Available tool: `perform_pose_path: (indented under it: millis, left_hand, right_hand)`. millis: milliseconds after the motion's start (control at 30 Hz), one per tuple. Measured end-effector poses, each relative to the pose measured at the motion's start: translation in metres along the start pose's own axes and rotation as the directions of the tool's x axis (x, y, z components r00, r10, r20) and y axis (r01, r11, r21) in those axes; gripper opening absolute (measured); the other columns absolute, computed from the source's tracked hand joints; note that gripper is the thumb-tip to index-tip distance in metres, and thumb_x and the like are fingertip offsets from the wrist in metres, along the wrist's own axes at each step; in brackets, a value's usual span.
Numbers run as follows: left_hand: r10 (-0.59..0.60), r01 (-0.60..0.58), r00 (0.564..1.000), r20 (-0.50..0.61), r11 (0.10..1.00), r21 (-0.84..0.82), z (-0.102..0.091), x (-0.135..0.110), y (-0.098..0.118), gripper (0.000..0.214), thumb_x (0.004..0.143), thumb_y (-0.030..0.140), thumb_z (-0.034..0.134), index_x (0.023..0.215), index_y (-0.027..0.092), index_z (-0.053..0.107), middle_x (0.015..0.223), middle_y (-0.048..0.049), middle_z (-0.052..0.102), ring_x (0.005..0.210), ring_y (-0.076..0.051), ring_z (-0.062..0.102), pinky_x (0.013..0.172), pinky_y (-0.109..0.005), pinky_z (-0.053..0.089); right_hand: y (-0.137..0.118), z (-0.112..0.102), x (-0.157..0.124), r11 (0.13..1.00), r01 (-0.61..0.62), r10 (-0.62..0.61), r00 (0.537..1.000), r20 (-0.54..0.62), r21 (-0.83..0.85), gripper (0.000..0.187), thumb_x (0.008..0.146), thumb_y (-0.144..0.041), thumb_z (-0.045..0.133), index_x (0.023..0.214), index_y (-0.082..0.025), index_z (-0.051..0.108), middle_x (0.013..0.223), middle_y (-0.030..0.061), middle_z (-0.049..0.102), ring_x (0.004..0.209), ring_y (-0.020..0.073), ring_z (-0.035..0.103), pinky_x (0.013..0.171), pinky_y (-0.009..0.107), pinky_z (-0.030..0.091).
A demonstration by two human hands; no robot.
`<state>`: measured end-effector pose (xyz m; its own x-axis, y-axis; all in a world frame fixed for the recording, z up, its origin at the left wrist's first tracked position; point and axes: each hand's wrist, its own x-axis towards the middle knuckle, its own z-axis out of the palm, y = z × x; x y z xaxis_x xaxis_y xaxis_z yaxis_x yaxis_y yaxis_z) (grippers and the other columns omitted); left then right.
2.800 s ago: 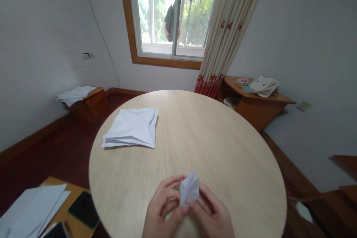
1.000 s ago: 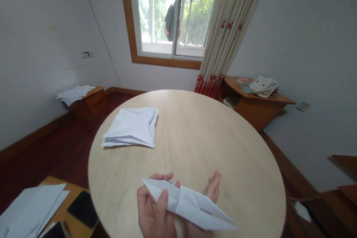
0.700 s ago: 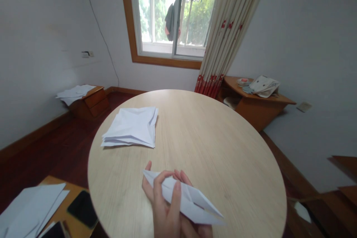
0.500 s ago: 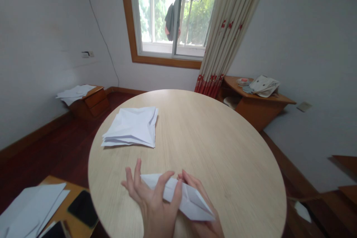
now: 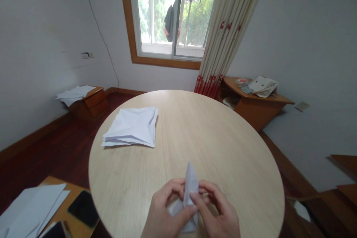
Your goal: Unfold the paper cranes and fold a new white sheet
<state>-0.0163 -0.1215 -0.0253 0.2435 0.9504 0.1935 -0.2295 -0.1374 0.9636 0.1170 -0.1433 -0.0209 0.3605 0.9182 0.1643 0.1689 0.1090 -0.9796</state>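
Observation:
A folded sheet of white paper is held upright between my two hands over the near part of the round table. Its pointed tip faces away from me. My left hand grips the paper from the left, thumb across its lower part and fingers curled behind. From the right, my right hand pinches the same paper, its thumb close to the left thumb. The fingertips behind the paper are partly hidden. Farther off on the left of the table lies a stack of white folded papers.
At the lower left, a low wooden surface carries white sheets and a dark phone. A small drawer cabinet with papers stands at the far left. A corner desk bearing a cloth bag is at the right.
The folded paper has turned from lying slantwise to standing with its point away from me. My left hand's spread fingers have closed on it, and both hands now face each other around it.

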Motion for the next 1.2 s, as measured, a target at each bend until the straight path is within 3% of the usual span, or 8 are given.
perform_pose_path:
  millis: [167, 333, 400, 533, 633, 867, 1067, 1200]
  left_hand:
    - [0.012, 0.005, 0.984, -0.178, 0.995, 0.097, -0.001, 0.003, 0.003, 0.012, 0.071, 0.022, 0.073, 0.067, 0.015, 0.064, 0.069, -0.0024, 0.065, 0.065, -0.014, 0.064, 0.059, -0.018, 0.052]
    - [0.143, -0.052, 0.924, -0.355, 0.966, 0.254, 0.003, -0.001, -0.003, 0.008, 0.078, 0.02, 0.067, 0.084, 0.018, 0.062, 0.073, -0.0009, 0.067, 0.066, -0.013, 0.067, 0.062, -0.018, 0.055]
    - [0.256, -0.127, 0.913, -0.318, 0.919, 0.374, 0.005, -0.003, -0.005, 0.008, 0.081, 0.016, 0.063, 0.088, 0.02, 0.062, 0.079, -0.0009, 0.068, 0.071, -0.013, 0.068, 0.065, -0.018, 0.055]
    - [0.522, -0.419, 0.851, -0.051, 0.735, 0.533, 0.005, -0.008, -0.003, 0.024, 0.083, 0.005, 0.057, 0.1, 0.022, 0.059, 0.085, -0.001, 0.068, 0.077, -0.012, 0.067, 0.07, -0.018, 0.055]
    - [0.592, -0.513, 0.806, 0.035, 0.667, 0.54, 0.004, -0.009, 0.0, 0.029, 0.083, 0.001, 0.055, 0.104, 0.021, 0.055, 0.086, -0.002, 0.068, 0.077, -0.012, 0.066, 0.071, -0.02, 0.055]
    - [0.527, -0.335, 0.844, -0.097, 0.661, 0.671, 0.002, -0.006, 0.003, 0.017, 0.086, 0.006, 0.051, 0.092, 0.021, 0.056, 0.086, -0.0031, 0.067, 0.08, -0.014, 0.067, 0.071, -0.02, 0.055]
    - [0.475, -0.228, 0.871, -0.126, 0.618, 0.752, 0.002, -0.004, 0.002, 0.015, 0.079, 0.011, 0.055, 0.091, 0.02, 0.056, 0.08, -0.0015, 0.066, 0.07, -0.014, 0.066, 0.064, -0.022, 0.055]
    - [0.358, -0.145, 0.924, -0.13, 0.646, 0.75, 0.002, -0.005, 0.006, 0.021, 0.072, 0.013, 0.057, 0.092, 0.02, 0.054, 0.076, 0.0005, 0.065, 0.066, -0.015, 0.066, 0.062, -0.022, 0.055]
  right_hand:
    - [0.009, -0.009, 0.007, 1.0, -0.003, 0.002, 0.998, 0.058, 0.011, 0.029, 0.074, -0.043, 0.07, 0.084, -0.016, 0.067, 0.071, 0.0068, 0.07, 0.058, 0.0178, 0.067, 0.053, 0.022, 0.055]
    - [0.011, -0.007, 0.006, 1.0, 0.007, -0.005, 0.985, 0.17, -0.012, 0.029, 0.083, -0.04, 0.061, 0.098, -0.016, 0.064, 0.087, 0.0113, 0.072, 0.071, 0.0206, 0.071, 0.061, 0.024, 0.059]
    - [0.008, -0.004, 0.005, 0.996, 0.066, -0.054, 0.978, 0.199, -0.057, 0.03, 0.084, -0.037, 0.059, 0.106, -0.016, 0.062, 0.095, 0.0134, 0.072, 0.082, 0.0225, 0.072, 0.07, 0.026, 0.06]
    - [-0.002, 0.003, 0.003, 0.993, 0.086, -0.062, 0.966, 0.253, -0.082, 0.036, 0.086, -0.032, 0.052, 0.116, -0.013, 0.058, 0.094, 0.0152, 0.074, 0.084, 0.0238, 0.072, 0.073, 0.028, 0.06]
    - [-0.006, 0.004, 0.003, 0.997, 0.058, -0.042, 0.963, 0.267, -0.051, 0.042, 0.086, -0.028, 0.049, 0.124, -0.012, 0.054, 0.092, 0.0138, 0.074, 0.084, 0.0229, 0.073, 0.075, 0.028, 0.059]
    - [0.002, -0.005, 0.008, 0.997, 0.061, -0.045, 0.959, 0.28, -0.046, 0.039, 0.082, -0.026, 0.058, 0.118, -0.01, 0.06, 0.087, 0.0131, 0.075, 0.074, 0.0217, 0.073, 0.068, 0.026, 0.06]
    - [0.0, 0.0, -0.002, 0.999, -0.031, 0.024, 0.977, 0.212, 0.03, 0.043, 0.085, -0.049, 0.055, 0.115, -0.019, 0.055, 0.09, 0.0119, 0.075, 0.074, 0.0205, 0.073, 0.063, 0.024, 0.06]
    - [-0.005, 0.0, -0.005, 0.998, -0.005, 0.016, 0.985, 0.172, -0.065, 0.052, 0.085, -0.058, 0.051, 0.12, -0.02, 0.048, 0.086, 0.011, 0.076, 0.077, 0.0211, 0.074, 0.066, 0.025, 0.06]
